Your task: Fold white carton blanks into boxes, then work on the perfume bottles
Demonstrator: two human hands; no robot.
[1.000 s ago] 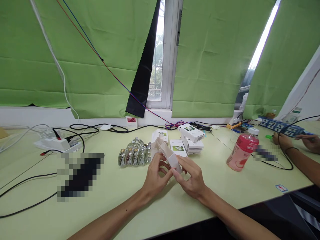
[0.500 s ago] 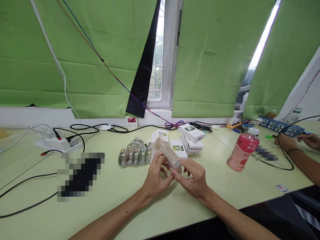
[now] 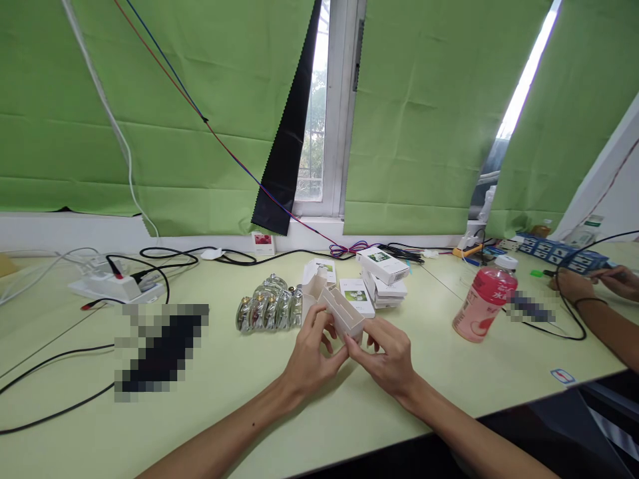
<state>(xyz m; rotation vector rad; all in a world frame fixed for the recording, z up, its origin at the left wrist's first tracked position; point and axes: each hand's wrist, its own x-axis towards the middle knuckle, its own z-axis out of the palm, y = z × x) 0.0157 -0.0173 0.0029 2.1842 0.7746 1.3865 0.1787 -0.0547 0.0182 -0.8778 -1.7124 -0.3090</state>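
Between my two hands I hold a small white cardboard box [image 3: 344,314], tilted, with an open lid flap rising at its far end. My left hand [image 3: 314,349] grips its left side, fingers bent around it. My right hand [image 3: 384,352] is closed on the near right end, the thumb pressed at the edge. Just behind the box, on the left, lie several shiny glass-like pieces with metal parts [image 3: 269,309] in clear wrapping. White printed boxes [image 3: 357,297] lie behind it, and a stack of them [image 3: 384,266] stands to the right.
A pink drink bottle [image 3: 482,305] stands to the right. On the left are a power strip [image 3: 114,286], black cables [image 3: 167,253] and a pixelated dark object [image 3: 164,349]. At far right another person's hands [image 3: 574,286] work near blue boxes [image 3: 559,251]. Green curtains hang behind the table.
The box's near end, which showed an open inside, is now covered by a folded-in flap. My right thumb has shifted slightly; my left hand stays nearly still.
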